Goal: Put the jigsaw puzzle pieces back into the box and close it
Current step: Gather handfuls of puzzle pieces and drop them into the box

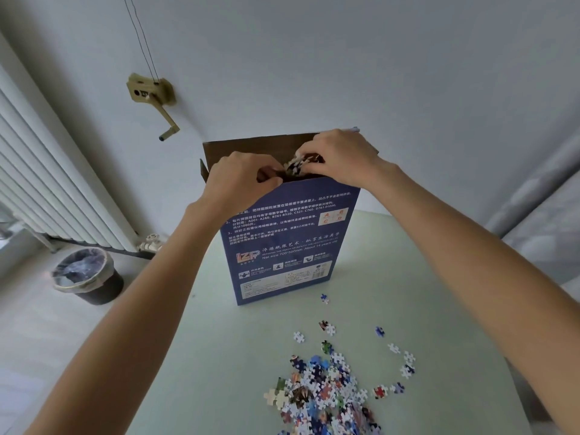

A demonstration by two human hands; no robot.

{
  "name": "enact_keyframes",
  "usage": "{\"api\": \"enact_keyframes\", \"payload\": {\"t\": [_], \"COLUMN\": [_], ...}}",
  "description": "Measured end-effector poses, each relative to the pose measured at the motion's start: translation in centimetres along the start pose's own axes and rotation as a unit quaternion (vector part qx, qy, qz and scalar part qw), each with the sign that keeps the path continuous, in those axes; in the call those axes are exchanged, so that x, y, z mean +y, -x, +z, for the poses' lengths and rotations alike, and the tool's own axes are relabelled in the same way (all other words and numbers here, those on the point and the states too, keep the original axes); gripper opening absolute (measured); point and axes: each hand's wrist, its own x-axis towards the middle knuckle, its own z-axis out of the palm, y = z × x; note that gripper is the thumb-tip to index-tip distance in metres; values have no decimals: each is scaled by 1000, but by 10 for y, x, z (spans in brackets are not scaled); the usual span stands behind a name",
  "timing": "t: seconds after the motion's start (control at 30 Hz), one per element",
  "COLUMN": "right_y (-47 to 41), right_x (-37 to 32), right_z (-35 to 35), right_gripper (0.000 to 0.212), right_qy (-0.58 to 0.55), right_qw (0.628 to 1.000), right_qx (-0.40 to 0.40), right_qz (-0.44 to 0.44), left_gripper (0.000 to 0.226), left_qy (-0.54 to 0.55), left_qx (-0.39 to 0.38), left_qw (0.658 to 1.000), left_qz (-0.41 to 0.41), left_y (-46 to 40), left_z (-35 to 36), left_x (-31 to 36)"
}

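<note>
Blue box (287, 243) stands upright, top flap open; loose jigsaw pieces (326, 394) lie heaped near its base, a few scattered

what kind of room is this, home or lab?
Likely a home room, not a lab: a white column radiator along the wall, a lined waste bin on the floor, and a wall-mounted hand crank with cords.

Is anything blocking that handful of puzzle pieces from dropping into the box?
Nothing visible does. The box stands upright on the table with its top flap folded back. The right hand holds a clump of pieces right at the opening, and the left hand grips the front edge beside it.
</note>
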Motion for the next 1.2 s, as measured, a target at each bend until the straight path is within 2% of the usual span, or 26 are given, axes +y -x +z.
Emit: {"api": "enact_keyframes", "payload": {"t": [0.2, 0.4, 0.57, 0.67, 0.77, 0.83, 0.9, 0.97, 1.07, 1.13, 1.2], "right_y": [-8, -10, 0, 16, 64, 109, 158, 205, 274, 315, 347], "right_x": [-5, -13, -17, -21, -29, -32, -35, -37, -31, -22, -7], "right_z": [11, 25, 34, 36, 50, 71, 98, 127, 170, 193, 212], "right_gripper": [30, 19, 22, 19, 21, 24, 22, 20, 21, 28, 35], "right_qy": [-93, -134, -160, -165, -172, -185, -190, -202, -195, -179, -164], "right_qw": [995, 989, 982, 970, 947, 940, 944, 945, 936, 919, 891], "right_qx": [35, 57, 89, 181, 264, 265, 229, 178, 68, -21, -89], "right_qz": [18, -32, -39, -15, 54, 109, 144, 187, 286, 351, 413], "left_gripper": [15, 14, 17, 25, 29, 23, 17, 16, 16, 25, 44], "left_qy": [-10, -23, -48, -80, -88, -46, 10, 56, 92, 81, 41], "left_qx": [22, 43, 62, 108, 196, 237, 242, 212, 108, -7, -171], "left_qw": [1000, 998, 996, 987, 964, 945, 936, 943, 971, 989, 984], "left_qz": [19, 33, 52, 84, 159, 222, 256, 250, 190, 125, 25], "left_y": [8, 11, 13, 19, 37, 55, 76, 99, 133, 151, 166], "left_z": [2, 4, 5, 6, 14, 29, 54, 85, 142, 178, 213], "left_x": [-1, 0, 0, 3, 14, 21, 25, 25, 20, 15, 8]}}
